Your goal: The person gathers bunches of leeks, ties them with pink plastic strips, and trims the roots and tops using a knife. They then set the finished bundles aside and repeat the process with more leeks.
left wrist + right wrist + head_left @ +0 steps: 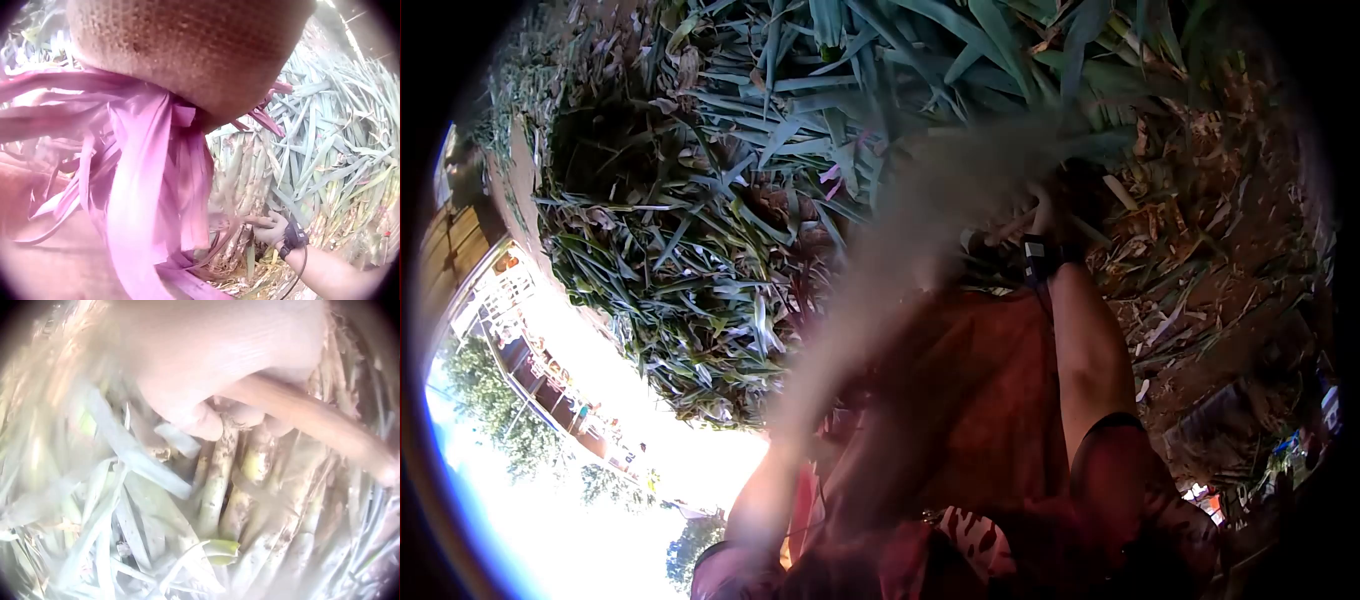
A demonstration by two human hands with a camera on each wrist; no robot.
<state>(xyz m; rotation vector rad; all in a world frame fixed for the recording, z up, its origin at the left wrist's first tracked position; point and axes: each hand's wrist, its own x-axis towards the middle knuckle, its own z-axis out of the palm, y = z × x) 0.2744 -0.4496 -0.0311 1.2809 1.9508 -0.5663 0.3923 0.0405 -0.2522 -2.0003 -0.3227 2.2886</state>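
Note:
In the head view my left hand [1000, 150] is a blur, its arm stretched across toward the leafy pile. Seen from the left wrist, the hand [194, 50] fills the top, its fingers hidden, with pink strips [140, 187] coming out from under it and hanging down. My right hand [219, 362] has its fingers curled round a brown stick [312, 415], which slants out past them. Long, leek-like stalks [219, 481] stand close below these fingers. The left wrist view also shows this right hand [272, 230] low among the stalks.
Green leafy stalks lie in a thick heap [670, 250] at the left and along the top. Dry husks and trimmings [1170, 240] cover the ground at the right. Reddish cloth [970, 390] spreads between my arms. A cable [302, 275] runs from the right wrist camera.

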